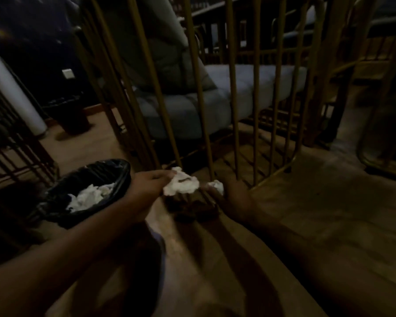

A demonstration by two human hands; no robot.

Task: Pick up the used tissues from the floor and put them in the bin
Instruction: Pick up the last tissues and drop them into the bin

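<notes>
My left hand (148,183) holds a large crumpled white tissue (181,185) just above the wooden floor, in front of a chair's side rail. My right hand (233,197) is closed on a smaller white tissue ball (216,186) right beside it. The two tissues are nearly touching. A bin (114,167) lined with a black bag stands tilted to the left of my left hand, with several crumpled white tissues (89,196) lying inside it.
A wooden chair frame with vertical slats (232,110) and grey cushions (215,92) stands straight ahead. Another slatted frame (14,143) is at the left. A dark pot (74,117) sits on the floor behind. My bare leg (181,243) extends below the hands.
</notes>
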